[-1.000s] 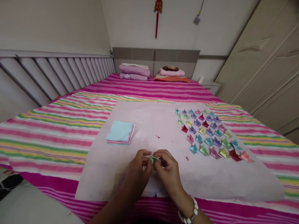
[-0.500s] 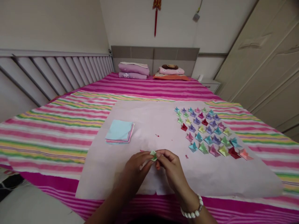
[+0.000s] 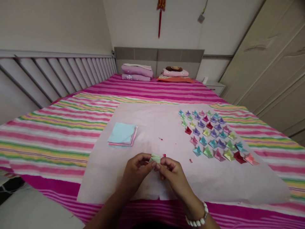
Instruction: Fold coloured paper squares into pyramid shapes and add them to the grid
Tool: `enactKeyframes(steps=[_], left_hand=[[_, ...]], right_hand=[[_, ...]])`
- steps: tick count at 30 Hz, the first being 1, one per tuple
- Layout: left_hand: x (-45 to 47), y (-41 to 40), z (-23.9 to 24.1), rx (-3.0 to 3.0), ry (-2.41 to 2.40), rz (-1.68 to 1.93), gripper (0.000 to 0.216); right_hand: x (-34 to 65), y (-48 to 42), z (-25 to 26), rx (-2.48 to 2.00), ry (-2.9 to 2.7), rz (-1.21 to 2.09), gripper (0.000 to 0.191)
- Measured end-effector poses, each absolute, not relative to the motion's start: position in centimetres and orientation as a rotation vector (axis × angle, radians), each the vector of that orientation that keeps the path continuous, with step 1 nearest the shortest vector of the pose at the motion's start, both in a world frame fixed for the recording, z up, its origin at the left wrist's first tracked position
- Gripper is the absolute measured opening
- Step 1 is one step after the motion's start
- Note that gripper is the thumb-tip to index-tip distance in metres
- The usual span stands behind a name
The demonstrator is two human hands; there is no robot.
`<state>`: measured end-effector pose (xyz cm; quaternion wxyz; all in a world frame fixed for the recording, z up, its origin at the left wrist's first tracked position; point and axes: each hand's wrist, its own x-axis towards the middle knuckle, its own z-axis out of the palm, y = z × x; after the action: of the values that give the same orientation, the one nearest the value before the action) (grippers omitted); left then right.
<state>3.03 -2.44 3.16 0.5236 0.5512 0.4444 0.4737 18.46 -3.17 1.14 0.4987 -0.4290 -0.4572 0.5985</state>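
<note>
A small folded piece of light green paper [image 3: 155, 158] is pinched between both hands, above the near middle of a large pale sheet [image 3: 152, 119]. My left hand [image 3: 138, 168] grips its left side, thumb in front. My right hand [image 3: 172, 171] holds the lower right corner between thumb and fingers; a white bead bracelet is on that wrist. The fingers hide part of the folds. To the left lies a stack of square coloured paper [image 3: 122, 133] with light blue on top. Rows of small folded paper boats [image 3: 213, 133] in many colours stand on the right.
Small red scraps lie on the sheet, one [image 3: 190, 161] right of my hands and another [image 3: 160, 138] beyond them. The sheet rests on a striped bed cover [image 3: 59, 127]. Folded bedding [image 3: 137, 71] sits by the headboard [image 3: 143, 54]. A slatted rail [image 3: 71, 73] runs along the left.
The green paper has been turned in my fingers and now shows a wider, flatter face. Both hands have shifted slightly, and a red scrap behind them now shows beside my right fingers.
</note>
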Motion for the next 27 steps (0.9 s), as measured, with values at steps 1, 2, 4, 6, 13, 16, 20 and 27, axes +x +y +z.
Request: enactKeyframes(steps=[1, 2, 4, 6, 13, 16, 20, 27], left_hand=[[3.2, -2.3, 3.1, 1.279, 1.035, 1.143, 0.011], [3.3, -2.3, 3.1, 1.251, 1.009, 1.15, 0.012], [3.5, -2.1, 3.1, 1.215, 0.981, 1.166, 0.013], [3.6, -2.1, 3.2, 1.186, 0.992, 1.181, 0.015], [3.7, -2.3, 3.9, 1.078, 1.063, 1.176, 0.051], [3.6, -2.2, 4.1, 1.089, 1.055, 1.073, 0.033], [3.6, -2.1, 3.6, 1.179, 1.061, 1.017, 0.03], [3.8, -1.9, 2.8, 1.095, 1.008, 1.036, 0.03]], right_hand=[[18.4, -3.2, 1.1, -1.041, -1.112, 1.447, 0.034], [18.3, -3.3, 1.0, -1.04, -1.12, 1.447, 0.035], [18.1, -3.4, 1.0, -1.031, -1.143, 1.444, 0.036], [17.9, -3.6, 1.1, -1.02, -1.18, 1.427, 0.036], [17.6, -4.0, 1.3, -1.049, -1.311, 1.395, 0.042], [17.5, -4.1, 1.2, -1.086, -1.306, 1.369, 0.042], [17.4, -4.3, 1.1, -1.056, -1.324, 1.377, 0.041], [16.9, -4.2, 0.5, -1.054, -1.276, 1.411, 0.042]])
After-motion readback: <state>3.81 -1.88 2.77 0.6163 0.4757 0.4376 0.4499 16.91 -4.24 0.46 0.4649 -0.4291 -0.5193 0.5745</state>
